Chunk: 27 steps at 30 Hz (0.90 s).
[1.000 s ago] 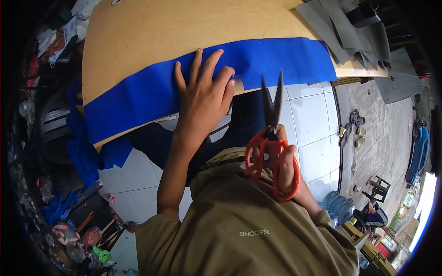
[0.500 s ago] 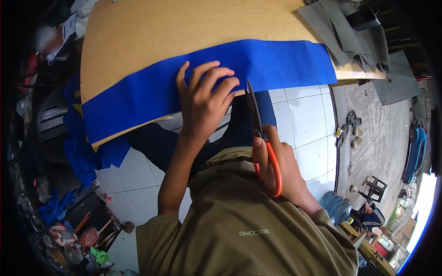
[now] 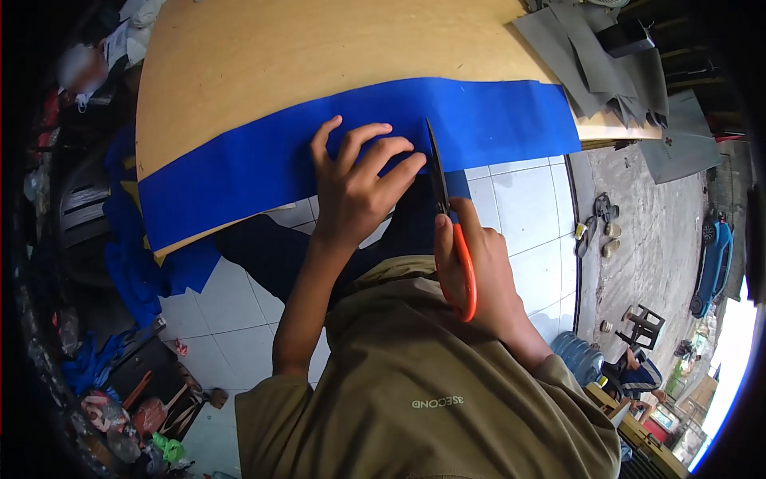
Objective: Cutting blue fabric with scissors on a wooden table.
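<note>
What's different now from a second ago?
The right hand has swung the orange-handled, dark-bladed scissors leftward and turned them edge-on, bringing the blades to the near edge of the long blue cloth strip. The left hand has drawn its fingers in toward the person. Unchanged: the scissors' grip, and the cloth on the pale wooden table.

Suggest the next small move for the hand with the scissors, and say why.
Perhaps the right hand should gently squeeze the orange-handled scissors for one short cut: the visible blade lies over the blue cloth, crossing its near edge, and the left hand rests on the cloth beside it. The other blade cannot be made out.
</note>
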{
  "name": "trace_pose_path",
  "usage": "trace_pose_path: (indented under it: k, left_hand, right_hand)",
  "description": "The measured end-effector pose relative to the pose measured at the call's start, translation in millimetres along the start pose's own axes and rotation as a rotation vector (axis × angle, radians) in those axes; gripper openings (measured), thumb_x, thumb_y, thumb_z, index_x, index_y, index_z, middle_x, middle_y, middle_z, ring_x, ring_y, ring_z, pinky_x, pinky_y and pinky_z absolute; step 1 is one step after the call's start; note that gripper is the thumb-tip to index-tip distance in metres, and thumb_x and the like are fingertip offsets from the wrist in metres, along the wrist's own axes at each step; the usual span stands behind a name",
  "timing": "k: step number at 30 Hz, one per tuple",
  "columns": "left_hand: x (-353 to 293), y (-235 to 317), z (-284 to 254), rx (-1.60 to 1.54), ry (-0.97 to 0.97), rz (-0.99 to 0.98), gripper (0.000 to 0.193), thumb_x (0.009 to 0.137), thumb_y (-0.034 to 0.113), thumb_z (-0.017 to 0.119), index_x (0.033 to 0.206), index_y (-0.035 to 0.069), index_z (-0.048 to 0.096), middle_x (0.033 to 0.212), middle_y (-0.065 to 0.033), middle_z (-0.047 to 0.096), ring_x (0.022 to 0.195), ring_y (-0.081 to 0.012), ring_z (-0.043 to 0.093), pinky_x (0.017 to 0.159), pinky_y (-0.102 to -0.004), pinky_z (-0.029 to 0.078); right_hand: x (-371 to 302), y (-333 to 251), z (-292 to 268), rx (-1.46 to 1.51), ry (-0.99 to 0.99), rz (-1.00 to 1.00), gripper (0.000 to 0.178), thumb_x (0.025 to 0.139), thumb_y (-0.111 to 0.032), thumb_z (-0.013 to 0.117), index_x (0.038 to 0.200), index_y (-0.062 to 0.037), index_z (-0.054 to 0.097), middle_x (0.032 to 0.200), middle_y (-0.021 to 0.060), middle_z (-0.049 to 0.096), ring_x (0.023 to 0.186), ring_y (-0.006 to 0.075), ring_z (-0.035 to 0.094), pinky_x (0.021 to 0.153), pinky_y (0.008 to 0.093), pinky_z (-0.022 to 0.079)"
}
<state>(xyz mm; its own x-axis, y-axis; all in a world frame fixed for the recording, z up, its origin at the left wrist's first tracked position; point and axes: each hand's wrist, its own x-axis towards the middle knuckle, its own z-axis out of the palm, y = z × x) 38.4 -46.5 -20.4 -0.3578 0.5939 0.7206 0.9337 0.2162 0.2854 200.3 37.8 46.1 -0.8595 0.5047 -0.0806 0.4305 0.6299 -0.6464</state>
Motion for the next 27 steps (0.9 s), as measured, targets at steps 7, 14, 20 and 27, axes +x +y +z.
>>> trace_pose_path:
  k: [7,14,20,27]
  left_hand:
    - [-1,1,0,-0.008,-0.007,0.009,0.011,0.078,0.016,0.075,0.089,0.019,0.076,0.093,0.0060,0.065,0.107,-0.0179,0.060,0.105,-0.0568,0.034]
    - [-2,2,0,0.006,0.024,0.005,0.013,0.078,0.014,0.074,0.091,0.017,0.077,0.091,0.0050,0.065,0.106,-0.0178,0.059,0.105,-0.0570,0.034]
    - [-2,1,0,0.004,0.033,0.009,0.014,0.078,0.015,0.074,0.091,0.017,0.077,0.090,0.0049,0.065,0.106,-0.0181,0.059,0.104,-0.0570,0.034]
    - [-3,0,0,0.005,0.034,0.005,0.015,0.078,0.016,0.073,0.093,0.017,0.077,0.091,0.0048,0.064,0.106,-0.0180,0.059,0.104,-0.0573,0.034]
  right_hand:
    - [7,6,15,-0.049,0.086,-0.047,0.019,0.100,-0.015,0.057,0.105,0.0024,0.051,0.047,0.0146,0.052,0.042,0.0368,0.057,0.040,0.0455,0.044]
    - [12,6,18,-0.069,0.110,-0.092,0.019,0.099,-0.013,0.057,0.102,0.0037,0.049,0.047,0.0139,0.051,0.041,0.0361,0.057,0.039,0.0452,0.044]
    - [14,5,19,-0.067,0.110,-0.104,0.018,0.099,-0.012,0.057,0.102,0.0038,0.048,0.049,0.0145,0.053,0.042,0.0359,0.058,0.039,0.0454,0.044]
    - [14,5,23,-0.091,0.114,-0.104,0.018,0.098,-0.011,0.057,0.102,0.0040,0.048,0.053,0.0153,0.056,0.043,0.0357,0.059,0.039,0.0451,0.046]
